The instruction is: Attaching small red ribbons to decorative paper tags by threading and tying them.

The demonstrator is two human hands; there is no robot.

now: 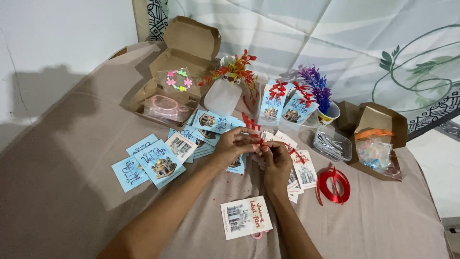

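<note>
Both hands meet near the middle of the table (62, 192), which is draped in a tan cloth. Between them runs a thin red ribbon (261, 142): a short strip whose long axis slants from about ten o'clock down to four o'clock, with a loose tail trailing on toward four o'clock over the white cards (303, 168).

The left hand (234, 146) comes in from seven o'clock and is nearly closed, thumb and fingertips pinched on the ribbon's upper end. The right hand (274, 160) comes up from six o'clock, fingers curled in, pinching the same ribbon just beside the left fingertips, so the two hands almost touch. Whether a card is caught in the pinch as well cannot be told.

At four o'clock from the hands, near but apart, lies a coil of red ribbon (333, 184). At six o'clock a single white card with a building picture (246, 217) rests beside the right forearm. At nine o'clock blue cards (153, 163) are spread out. At twelve o'clock stands a white bag with red and orange leaves (225, 91), and at one o'clock blue cards tied with red bows (285, 100). Open brown boxes (179, 57) sit at eleven and three o'clock.
</note>
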